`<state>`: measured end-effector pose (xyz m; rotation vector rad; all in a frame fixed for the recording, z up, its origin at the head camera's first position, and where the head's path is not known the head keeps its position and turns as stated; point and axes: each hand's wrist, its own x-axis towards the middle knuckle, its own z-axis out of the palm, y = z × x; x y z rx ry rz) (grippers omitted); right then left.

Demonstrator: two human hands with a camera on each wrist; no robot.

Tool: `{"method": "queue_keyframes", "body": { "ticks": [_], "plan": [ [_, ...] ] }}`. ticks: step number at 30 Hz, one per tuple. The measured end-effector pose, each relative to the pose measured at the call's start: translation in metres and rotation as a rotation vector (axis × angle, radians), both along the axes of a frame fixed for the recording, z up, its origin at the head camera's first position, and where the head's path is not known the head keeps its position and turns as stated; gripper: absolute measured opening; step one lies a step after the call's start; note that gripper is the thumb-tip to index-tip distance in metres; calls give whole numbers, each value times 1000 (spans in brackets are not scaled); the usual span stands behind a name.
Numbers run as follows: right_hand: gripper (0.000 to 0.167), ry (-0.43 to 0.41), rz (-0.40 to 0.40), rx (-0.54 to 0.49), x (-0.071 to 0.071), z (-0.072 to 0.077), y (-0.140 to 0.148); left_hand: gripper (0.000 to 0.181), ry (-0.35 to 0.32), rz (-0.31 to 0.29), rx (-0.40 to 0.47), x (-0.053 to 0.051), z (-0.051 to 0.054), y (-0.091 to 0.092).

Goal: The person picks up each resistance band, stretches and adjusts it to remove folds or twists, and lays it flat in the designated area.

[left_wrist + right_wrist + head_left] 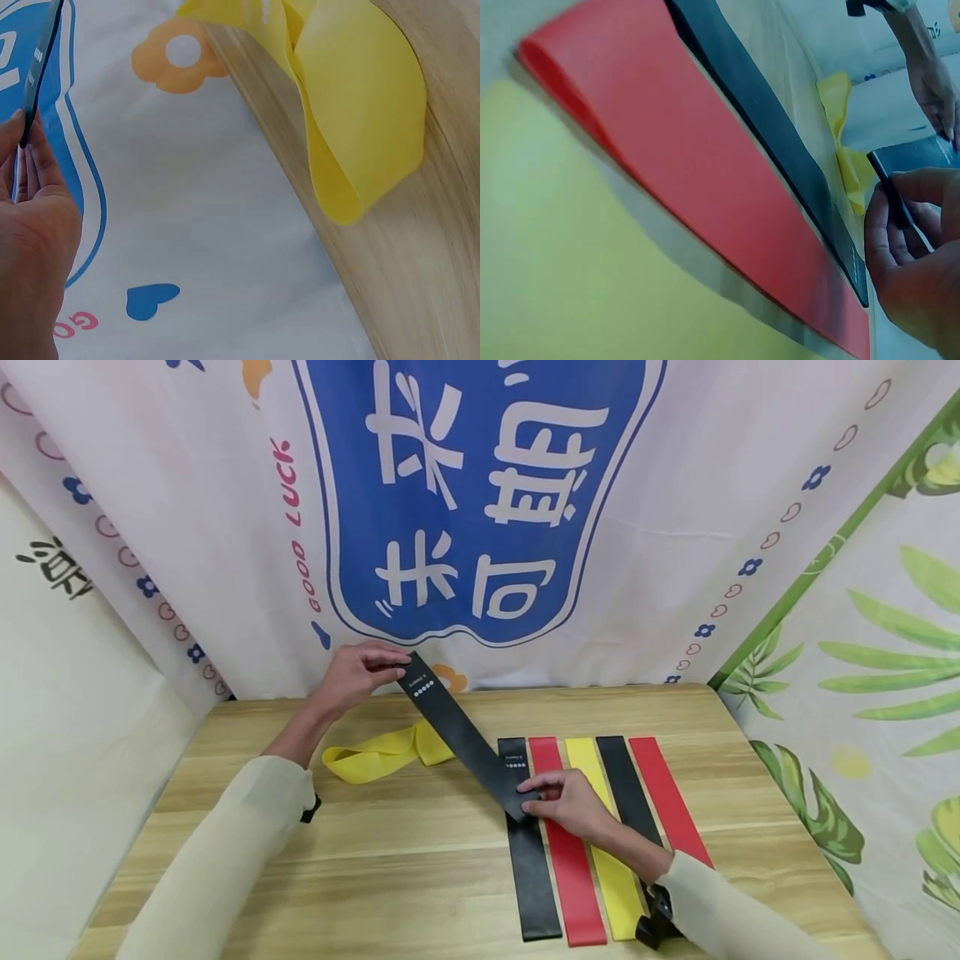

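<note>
A black resistance band [459, 731] with white dots and print near its upper end is stretched out flat on a slant between both hands. My left hand [358, 678] pinches its upper end between thumb and fingers, raised near the table's back edge. The lower end is pinched by my right hand [566, 806], above the row of flat bands. Beneath that hand lie a second black band [534, 881] and a red band [573, 877]. A twisted yellow band [375, 756] rests on the table below my left hand; the left wrist view shows its open loop [360, 112] close up.
Further right in the row lie a yellow band [617, 885], another black band [628, 793] and another red band [670, 789], side by side. The wooden table [375, 877] meets a printed cloth [247, 568] at its back edge. A black wrist strap [656, 917] hangs over the row.
</note>
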<state>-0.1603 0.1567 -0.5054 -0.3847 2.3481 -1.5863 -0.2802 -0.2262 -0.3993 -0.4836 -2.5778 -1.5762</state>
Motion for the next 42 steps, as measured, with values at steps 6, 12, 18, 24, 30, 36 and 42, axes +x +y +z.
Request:
{"method": "queue_keyframes", "body": {
  "ticks": [6, 12, 18, 24, 30, 36, 42],
  "plan": [
    [22, 12, 44, 15, 12, 2, -4, 24, -11, -1, -24, -6, -3, 10],
    [22, -53, 110, -60, 25, 5, -12, 23, 3, -43, -60, -12, -8, 19],
    [24, -78, 164, -109, 40, 7, -22, 22, 14, -84, -59, -16, -12, 35],
    [28, -80, 172, -98, 52, 6, -32, 22, 50, -120, -96, -18, -19, 48],
    [31, -72, 178, -80, 62, 4, -42, 23, 0, -116, -135, -17, -26, 63],
    [31, -101, 187, -90, 73, 5, -49, 25, -91, -124, -135, -16, -36, 77],
    [30, -125, 183, -81, 81, 4, -51, 22, -70, -167, -165, -20, -51, 87]
  ]
}}
